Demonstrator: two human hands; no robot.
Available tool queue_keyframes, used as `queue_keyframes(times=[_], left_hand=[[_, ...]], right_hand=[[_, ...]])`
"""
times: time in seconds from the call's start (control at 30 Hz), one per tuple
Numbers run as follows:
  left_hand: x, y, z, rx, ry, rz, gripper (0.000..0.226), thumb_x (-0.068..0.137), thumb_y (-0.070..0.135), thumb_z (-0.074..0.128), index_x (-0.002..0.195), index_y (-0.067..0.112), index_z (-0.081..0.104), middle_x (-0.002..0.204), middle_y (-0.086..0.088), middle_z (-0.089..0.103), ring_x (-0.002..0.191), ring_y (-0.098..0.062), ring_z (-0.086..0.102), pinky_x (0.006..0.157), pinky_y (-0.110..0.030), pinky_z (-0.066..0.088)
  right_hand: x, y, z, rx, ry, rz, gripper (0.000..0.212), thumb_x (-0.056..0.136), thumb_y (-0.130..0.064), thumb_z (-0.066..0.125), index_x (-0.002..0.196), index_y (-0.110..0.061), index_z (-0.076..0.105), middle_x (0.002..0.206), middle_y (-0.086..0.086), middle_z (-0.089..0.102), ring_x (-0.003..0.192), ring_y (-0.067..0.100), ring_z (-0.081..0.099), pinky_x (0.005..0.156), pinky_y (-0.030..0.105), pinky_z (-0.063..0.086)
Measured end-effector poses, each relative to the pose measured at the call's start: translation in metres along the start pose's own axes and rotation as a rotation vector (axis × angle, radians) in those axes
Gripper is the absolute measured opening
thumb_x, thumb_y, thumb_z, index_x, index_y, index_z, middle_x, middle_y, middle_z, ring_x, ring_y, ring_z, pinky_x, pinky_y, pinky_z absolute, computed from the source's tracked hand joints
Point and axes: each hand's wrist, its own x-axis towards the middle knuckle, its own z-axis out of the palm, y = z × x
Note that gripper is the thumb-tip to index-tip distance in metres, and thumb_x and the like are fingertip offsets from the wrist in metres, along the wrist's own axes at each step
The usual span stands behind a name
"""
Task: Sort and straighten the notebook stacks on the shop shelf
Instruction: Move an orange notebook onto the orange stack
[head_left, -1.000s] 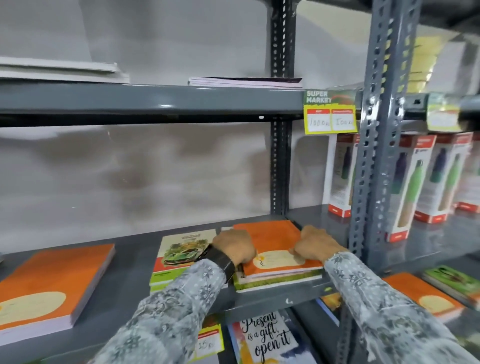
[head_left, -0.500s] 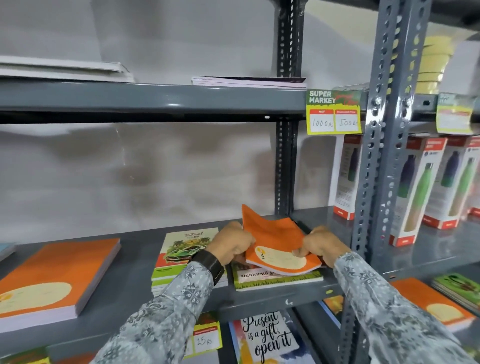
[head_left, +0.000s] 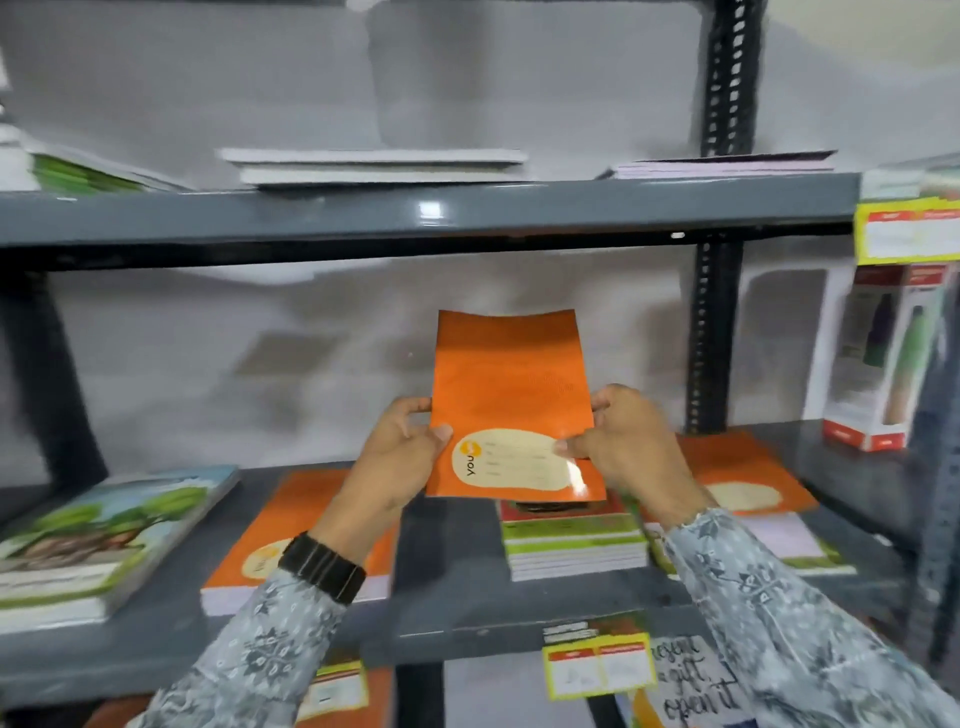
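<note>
Head view: both hands, left hand (head_left: 402, 457) and right hand (head_left: 621, 447), keep a clamped grip on the thin orange paper-covered notebook (head_left: 511, 400), raised clear above the green-edged notebook stack (head_left: 574, 540), likely for sorting. Matching orange stacks lie either side on the grey metal shelf (head_left: 457, 597), against a pale wall.

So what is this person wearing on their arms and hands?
Both arms are in long sleeves of grey fabric printed with a paler floral or leafy pattern. The left wrist carries a wide black band, like a watch strap. The left hand and right hand are bare, with no gloves.
</note>
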Motion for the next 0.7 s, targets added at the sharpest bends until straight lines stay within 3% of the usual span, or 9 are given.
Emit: queue_keyframes(times=[0.17, 0.27, 0.33, 0.4, 0.53, 0.6, 0.7], left_hand=[[0.003, -0.022, -0.110, 0.125, 0.133, -0.054, 0.021, 0.099, 0.013, 0.061, 0.119, 0.019, 0.062, 0.088, -0.005, 0.079, 0.063, -0.012, 0.076, 0.052, -0.025, 0.059], [0.008, -0.039, -0.151, 0.170, 0.159, -0.125, 0.017, 0.097, 0.004, 0.062, 0.112, 0.007, 0.070, 0.094, -0.016, 0.077, 0.073, -0.026, 0.072, 0.070, -0.034, 0.061], [0.009, -0.051, -0.172, 0.249, 0.166, -0.144, 0.019, 0.097, 0.000, 0.059, 0.088, 0.011, 0.072, 0.095, -0.018, 0.076, 0.076, -0.028, 0.069, 0.080, -0.039, 0.060], [0.012, -0.064, -0.184, 0.318, 0.168, -0.161, 0.029, 0.096, 0.000, 0.059, 0.076, 0.019, 0.069, 0.090, -0.014, 0.077, 0.075, -0.025, 0.070, 0.081, -0.039, 0.060], [0.015, -0.090, -0.201, 0.443, 0.113, -0.222, 0.011, 0.095, 0.012, 0.066, 0.093, 0.008, 0.076, 0.089, -0.010, 0.080, 0.080, -0.024, 0.075, 0.088, -0.042, 0.062], [0.015, -0.097, -0.203, 0.463, 0.094, -0.239, 0.011, 0.095, 0.016, 0.068, 0.093, 0.010, 0.077, 0.089, -0.007, 0.081, 0.085, -0.024, 0.077, 0.089, -0.041, 0.061], [0.014, -0.100, -0.206, 0.440, 0.092, -0.235, 0.014, 0.096, 0.016, 0.069, 0.084, 0.016, 0.077, 0.087, -0.004, 0.082, 0.076, -0.018, 0.076, 0.084, -0.034, 0.060]], right_hand=[[-0.018, -0.058, 0.088, 0.173, -0.161, -0.039, 0.031, 0.061, -0.016, 0.096, 0.074, -0.020, 0.068, 0.075, -0.007, 0.073, 0.073, 0.016, 0.073, 0.069, 0.033, 0.060], [-0.024, -0.075, 0.134, 0.162, -0.229, -0.013, 0.026, 0.059, -0.017, 0.094, 0.072, -0.010, 0.073, 0.073, -0.002, 0.076, 0.070, 0.018, 0.074, 0.066, 0.032, 0.061], [-0.029, -0.080, 0.162, 0.164, -0.297, 0.013, 0.024, 0.063, -0.015, 0.093, 0.065, -0.009, 0.070, 0.068, -0.002, 0.073, 0.065, 0.016, 0.071, 0.055, 0.024, 0.054], [-0.034, -0.079, 0.182, 0.166, -0.341, 0.040, 0.027, 0.061, -0.016, 0.093, 0.063, -0.007, 0.068, 0.068, -0.001, 0.074, 0.065, 0.018, 0.072, 0.056, 0.024, 0.053], [-0.039, -0.072, 0.210, 0.111, -0.377, 0.105, 0.050, 0.054, -0.026, 0.094, 0.059, -0.019, 0.045, 0.065, -0.001, 0.061, 0.056, 0.017, 0.058, 0.053, 0.027, 0.043], [-0.040, -0.067, 0.213, 0.061, -0.388, 0.125, 0.048, 0.055, -0.034, 0.094, 0.065, -0.018, 0.050, 0.070, 0.000, 0.066, 0.060, 0.018, 0.062, 0.055, 0.028, 0.045], [-0.042, -0.062, 0.212, 0.030, -0.383, 0.098, 0.050, 0.058, -0.043, 0.093, 0.075, -0.016, 0.055, 0.083, 0.001, 0.073, 0.074, 0.019, 0.070, 0.062, 0.032, 0.054]])
